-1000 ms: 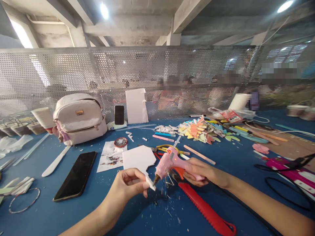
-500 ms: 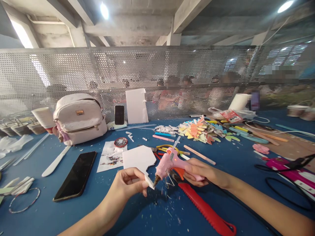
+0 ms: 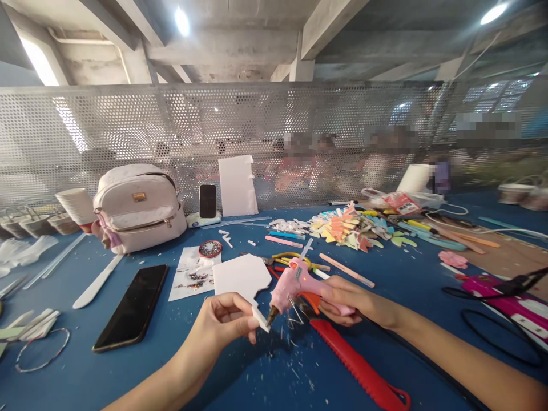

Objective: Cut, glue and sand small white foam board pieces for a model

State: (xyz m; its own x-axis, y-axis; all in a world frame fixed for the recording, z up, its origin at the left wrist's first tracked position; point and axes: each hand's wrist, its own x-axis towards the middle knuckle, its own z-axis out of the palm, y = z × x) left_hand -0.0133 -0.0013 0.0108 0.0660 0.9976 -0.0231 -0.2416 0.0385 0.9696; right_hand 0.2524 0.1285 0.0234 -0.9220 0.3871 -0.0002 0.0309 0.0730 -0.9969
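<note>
A small white foam piece is pinched between the thumb and fingers of my left hand. My right hand is wrapped round the handle of a pink hot glue gun, which has a clear glue stick poking out of its back. The gun's metal nozzle points down and touches or nearly touches the tip of the foam piece. Behind my left hand lies a larger white foam board with a ragged right edge. Under the gun rests a red-handled tool; its far end is hidden.
A black phone lies to the left, beside a white plastic knife. Farther back stand a pale backpack and a propped white board. Coloured paper cutouts are heaped behind the gun. A pink power strip with black cables sits right.
Almost nothing differs. Both hands keep their hold, and the nozzle stays at the tip of the foam piece; the view has shifted very slightly.
</note>
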